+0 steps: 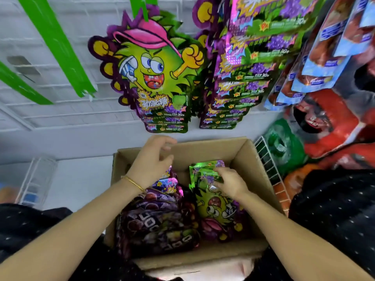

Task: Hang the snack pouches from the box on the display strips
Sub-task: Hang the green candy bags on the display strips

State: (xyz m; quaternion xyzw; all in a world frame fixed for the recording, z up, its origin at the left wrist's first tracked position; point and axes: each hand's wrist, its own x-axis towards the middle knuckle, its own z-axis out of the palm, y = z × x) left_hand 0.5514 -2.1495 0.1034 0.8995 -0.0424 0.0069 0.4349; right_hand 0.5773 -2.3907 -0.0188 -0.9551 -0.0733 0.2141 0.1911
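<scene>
Both arms are down in the cardboard box [203,146]. R hand [229,183] is on the green monster pouches [213,209] stacked along the box's right side. Thumb & fingers pinch the far end of the top one, its print upside down to the camera. L hand [154,159] hovers over the box's far-left corner, fingers loosely curled w/ nothing in them, gold bracelet [134,182] on the wrist. Below it, purple pouches [158,222] pack the left side of the box, close together. Up above the box, hung pouches [150,72] w/ the same monster print overlap down a green display strip [142,7]. A second column [243,74] hangs just right of them. Two more green strips [54,43] hang further left, against a white wire grid [50,82]. Blue packs [324,47] & red packs [328,122] crowd the far right.
</scene>
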